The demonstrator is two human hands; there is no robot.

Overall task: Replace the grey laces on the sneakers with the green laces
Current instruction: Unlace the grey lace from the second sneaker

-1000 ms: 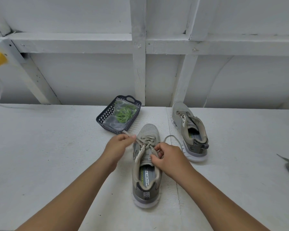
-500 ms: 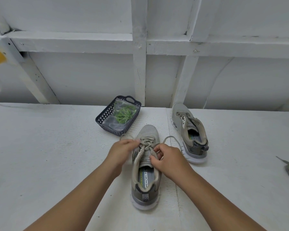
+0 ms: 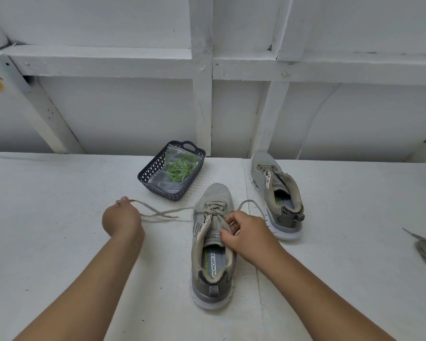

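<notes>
White tabletop (image 3: 59,242): left hand (image 3: 121,221) apparently pinches grey lace (image 3: 158,212); right hand (image 3: 246,232) grips sneaker (image 3: 213,242) tongue.

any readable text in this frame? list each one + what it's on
"MEMORY FOA": printed on the insole of the near sneaker; the rest is hidden under the collar.
"SKECHERS": green print beside it on the same insole, small, only just legible.
"FO": start of the same print on the insole of the far sneaker; the rest is hidden.
Bag of green laces in the basket: no readable text.
</notes>
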